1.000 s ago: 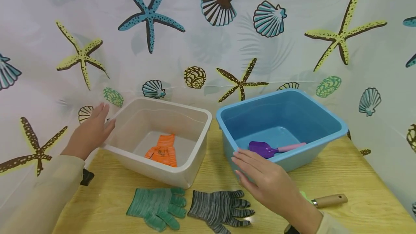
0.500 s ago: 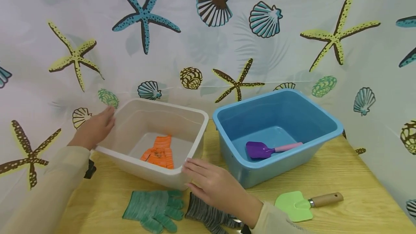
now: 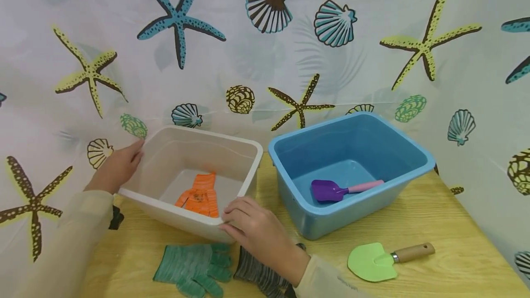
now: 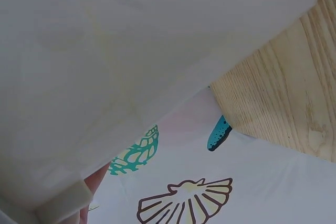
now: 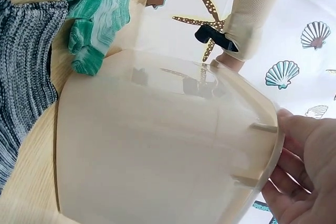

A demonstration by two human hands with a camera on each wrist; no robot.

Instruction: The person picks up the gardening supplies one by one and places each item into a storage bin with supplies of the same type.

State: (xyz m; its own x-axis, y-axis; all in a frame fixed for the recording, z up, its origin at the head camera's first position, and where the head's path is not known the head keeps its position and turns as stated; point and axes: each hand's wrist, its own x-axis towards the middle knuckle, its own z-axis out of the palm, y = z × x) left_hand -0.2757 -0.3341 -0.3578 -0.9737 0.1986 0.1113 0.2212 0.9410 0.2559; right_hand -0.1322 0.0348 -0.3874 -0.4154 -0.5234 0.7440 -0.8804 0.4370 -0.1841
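Observation:
An off-white plastic tub [image 3: 178, 220] stands on the wooden table at the left, with an orange knit glove [image 3: 203, 197] lying inside. At its left rim, my left hand [image 3: 116, 167] grips the edge; the left wrist view shows mostly the pale tub wall [image 4: 131, 40] and a sliver of finger. My right hand [image 3: 258, 229] grips the rim at the front right corner. In the right wrist view, its fingers [image 5: 294, 166] curl at the tub's edge. A green glove [image 3: 192, 266] and a grey striped glove [image 3: 256, 268], partly hidden by my right arm, lie in front.
To the right stands a blue tub [image 3: 306, 222] holding a purple shovel [image 3: 327, 191] with a pink handle. A light green trowel [image 3: 372, 263] with a wooden handle lies in front of it. Behind hangs a patterned curtain [image 3: 232, 59].
My right hand has gone left from the blue tub's corner to the white tub's front right corner. My left hand stays at the left rim. The green trowel has come into fuller view.

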